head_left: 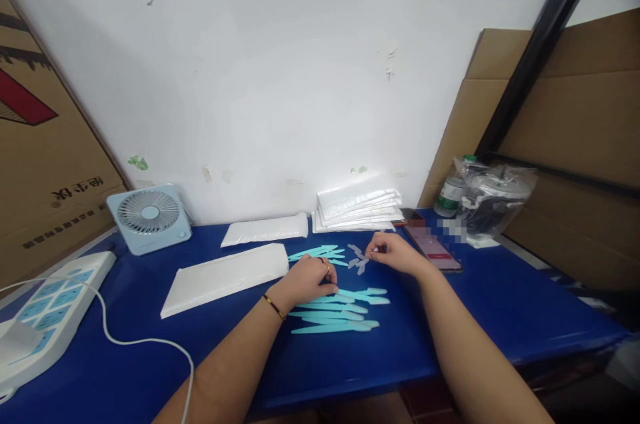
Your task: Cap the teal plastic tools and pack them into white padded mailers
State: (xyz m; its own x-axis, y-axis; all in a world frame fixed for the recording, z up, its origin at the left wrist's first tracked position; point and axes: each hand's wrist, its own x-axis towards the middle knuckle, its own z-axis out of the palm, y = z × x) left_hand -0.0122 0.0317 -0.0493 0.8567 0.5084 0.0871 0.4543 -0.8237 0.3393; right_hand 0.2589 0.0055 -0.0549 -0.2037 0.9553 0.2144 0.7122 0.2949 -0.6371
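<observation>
Turquoise eyebrow razors (327, 329) with pale covers over their blades lie in a loose row at the front middle of the table. Curled fingers of my left hand (309, 279) close at the handle end of a razor (367, 293) at the back of this row; the palm hides the grip itself. Behind that hand is a second group of turquoise razors (320, 253), partly covered by it. To the right, a small heap of translucent blade caps (359, 262) lies on the blue surface. Thumb and forefinger of my right hand (393, 254) pinch a cap at the heap's edge.
White padded packets (225, 277) lie at left, with a stack of white packets (357, 204) against the wall. A phone (435, 247), bottle (450, 194) and plastic-wrapped container (495, 201) stand right. A fan (150, 219), power strip (60, 311) and white cable (145, 341) occupy the left.
</observation>
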